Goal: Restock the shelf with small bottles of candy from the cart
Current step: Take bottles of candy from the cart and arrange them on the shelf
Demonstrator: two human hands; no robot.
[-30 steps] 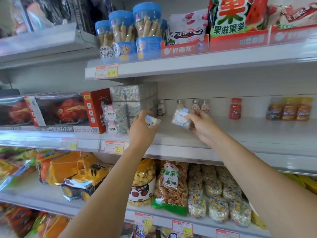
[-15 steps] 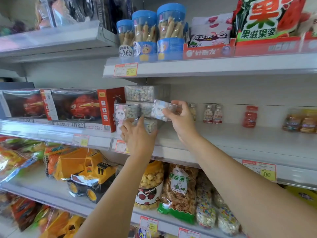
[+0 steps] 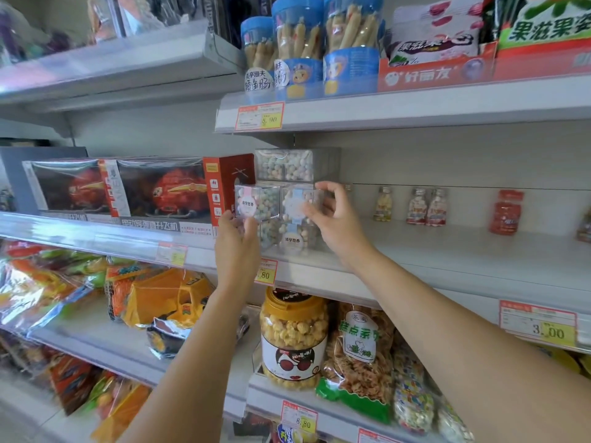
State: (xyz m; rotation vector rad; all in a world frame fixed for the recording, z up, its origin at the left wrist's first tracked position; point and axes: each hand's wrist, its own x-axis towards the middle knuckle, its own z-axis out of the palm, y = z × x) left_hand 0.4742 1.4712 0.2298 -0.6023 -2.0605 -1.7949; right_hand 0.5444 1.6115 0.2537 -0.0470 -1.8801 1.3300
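A stack of clear cube-shaped candy boxes filled with pastel balls stands on the middle shelf. My right hand grips one of these boxes by its right side and holds it in the stack's middle row, beside a labelled box. My left hand reaches up with fingers fairly straight and touches the lower left front of the stack. Small candy bottles stand at the back of the same shelf, to the right. The cart is out of view.
Boxed red toys sit left of the stack. A red bottle stands further right on the shelf. The upper shelf carries blue-lidded jars. Below are a popcorn jar, snack bags and a yellow toy truck.
My right hand has carried its candy box left and set it into the stack's middle row. My left hand has put its box at the stack's bottom and now touches the stack's front.
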